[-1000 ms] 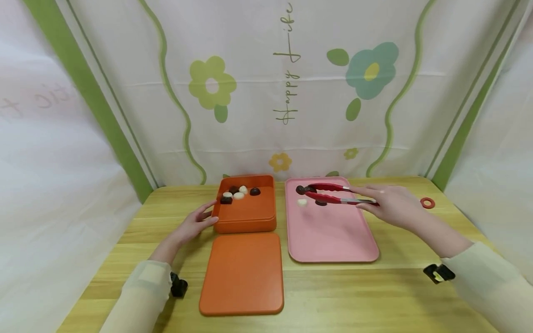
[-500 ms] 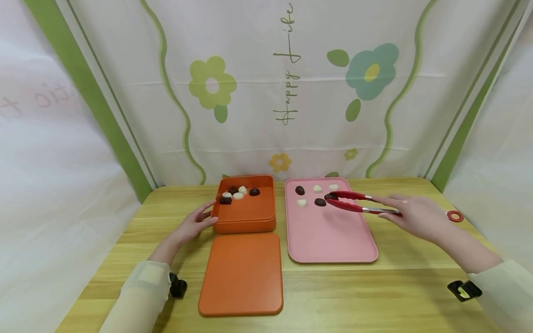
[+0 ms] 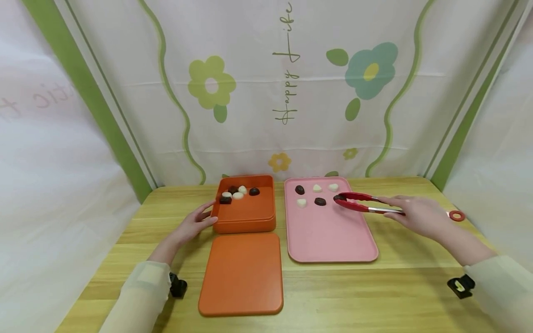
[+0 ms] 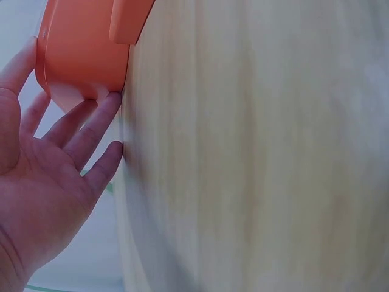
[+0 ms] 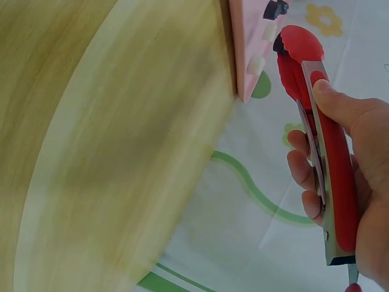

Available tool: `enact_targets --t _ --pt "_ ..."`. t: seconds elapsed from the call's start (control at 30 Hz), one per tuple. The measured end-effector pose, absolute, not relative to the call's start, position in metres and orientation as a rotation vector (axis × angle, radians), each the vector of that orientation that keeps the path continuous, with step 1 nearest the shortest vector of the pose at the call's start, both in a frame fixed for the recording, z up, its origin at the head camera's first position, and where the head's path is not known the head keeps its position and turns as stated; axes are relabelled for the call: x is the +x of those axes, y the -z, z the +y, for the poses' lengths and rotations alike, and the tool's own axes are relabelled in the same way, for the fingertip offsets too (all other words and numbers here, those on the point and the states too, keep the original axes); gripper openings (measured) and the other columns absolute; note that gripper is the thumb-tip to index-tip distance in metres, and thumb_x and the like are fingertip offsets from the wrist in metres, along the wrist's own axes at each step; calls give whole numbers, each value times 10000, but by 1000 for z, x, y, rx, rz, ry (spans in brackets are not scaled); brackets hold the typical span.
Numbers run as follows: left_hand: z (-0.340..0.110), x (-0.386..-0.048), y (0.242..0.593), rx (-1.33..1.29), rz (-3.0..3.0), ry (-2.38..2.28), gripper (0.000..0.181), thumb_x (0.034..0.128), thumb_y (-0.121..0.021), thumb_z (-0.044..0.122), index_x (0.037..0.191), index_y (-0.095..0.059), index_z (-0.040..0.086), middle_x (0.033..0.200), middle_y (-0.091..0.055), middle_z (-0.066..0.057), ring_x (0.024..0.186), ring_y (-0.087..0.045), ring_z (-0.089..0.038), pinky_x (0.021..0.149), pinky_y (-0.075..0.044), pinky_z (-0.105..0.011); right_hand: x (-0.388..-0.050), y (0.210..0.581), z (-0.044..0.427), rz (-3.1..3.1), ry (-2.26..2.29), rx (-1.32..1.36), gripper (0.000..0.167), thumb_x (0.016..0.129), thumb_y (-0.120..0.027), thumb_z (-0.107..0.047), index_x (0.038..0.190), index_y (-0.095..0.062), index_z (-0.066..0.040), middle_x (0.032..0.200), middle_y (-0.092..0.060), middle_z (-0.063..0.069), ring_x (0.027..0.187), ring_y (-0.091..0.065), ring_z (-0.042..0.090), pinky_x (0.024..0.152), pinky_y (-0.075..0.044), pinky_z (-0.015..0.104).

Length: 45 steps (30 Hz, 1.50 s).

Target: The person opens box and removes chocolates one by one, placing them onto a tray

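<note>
Left hand (image 3: 193, 226), left of centre in the head frame: fingers extended and relaxed, some tips resting against the left side of an orange box (image 3: 245, 225), nothing clasped; thumb at the rim in the left wrist view. Risk, as judged: a stray push from these fingers could slide the box. Orange box, centre of frame, uncovered: three pale pieces (image 3: 238, 196) and two dark pieces (image 3: 233, 189) clustered towards its upper left, a third dark one apart to their right; crowding on that side could make pieces stack or tip. Orange panel (image 3: 241, 275), lower centre: flat on the wooden table (image 3: 354, 296), just below the box. Pink tray (image 3: 333, 236), right of centre: three pale and two dark pieces lying loose in rows across its upper half. Dark lump (image 3: 339, 198), right end of the second row: between the tips of red tongs (image 3: 358, 196), which stand close about it; whether it bears on the tray cannot be told. Risk: rounded in look, it could slip out if pinched off-centre; a low swing could knock its neighbours. Right hand (image 3: 420, 215), right of frame: thumb and fingers curled round the tongs; a slackened squeeze would probably release the lump. Red ring (image 3: 457, 216), far right: beyond that hand.
</note>
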<state>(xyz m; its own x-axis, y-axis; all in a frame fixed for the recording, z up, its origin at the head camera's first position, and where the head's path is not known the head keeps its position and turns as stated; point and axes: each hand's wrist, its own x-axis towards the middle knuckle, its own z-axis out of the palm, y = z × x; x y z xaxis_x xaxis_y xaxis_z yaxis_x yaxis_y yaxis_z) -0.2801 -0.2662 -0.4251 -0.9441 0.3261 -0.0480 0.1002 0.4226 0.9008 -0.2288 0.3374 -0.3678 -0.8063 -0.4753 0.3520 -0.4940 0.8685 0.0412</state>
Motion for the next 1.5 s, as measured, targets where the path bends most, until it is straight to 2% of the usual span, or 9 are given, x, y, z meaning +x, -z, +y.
enact_targets --t 0.27,0.47,0.67,0.87,1.17,1.5 --pt "-264 -281 424 365 2455 -1537 695 987 -596 271 1558 -230 119 1554 -210 -257 1404 -234 -429 1086 -256 -581 -240 374 338 -2794 -71 652 469 813 -786 -276 1254 -680 -157 1041 -697 198 622 -589 197 440 -339 290" --pt "-265 -280 424 361 2469 -1527 689 986 -596 277 1556 -240 123 1556 -213 -248 1405 -234 -426 1090 -247 -581 -248 375 337 -2850 -70 660 464 845 -756 -287 1280 -663 -154 1068 -697 174 778 -662 280 502 -447 365" --pt "-265 -280 425 360 2471 -1524 689 988 -593 281 1557 -237 126 1552 -220 -253 1405 -237 -424 1090 -245 -583 -251 375 335 -2866 -72 670 464 843 -761 -276 1278 -662 -148 1057 -699 157 826 -669 306 551 -487 424" --pt "-265 -280 425 362 2479 -1515 688 991 -588 285 1558 -233 125 1550 -222 -257 1402 -242 -425 1089 -247 -583 -253 377 334 -2889 -71 654 465 843 -763 -284 1275 -663 -146 1040 -700 150 789 -655 272 522 -458 382" --pt "-263 -280 423 371 2487 -1508 689 988 -594 269 1553 -237 100 1554 -214 -254 1397 -247 -434 1091 -244 -580 -252 379 333 -2872 -80 622 523 842 -760 -343 1315 -629 -164 1091 -678 207 805 -666 321 490 -430 352" --pt "-265 -279 423 364 2454 -1538 682 990 -591 257 1553 -237 104 1561 -198 -249 1407 -221 -432 1095 -236 -577 -247 364 315 -2783 -136 661 537 832 -770 -328 1312 -627 -131 1154 -654 226 882 -669 349 518 -462 346"
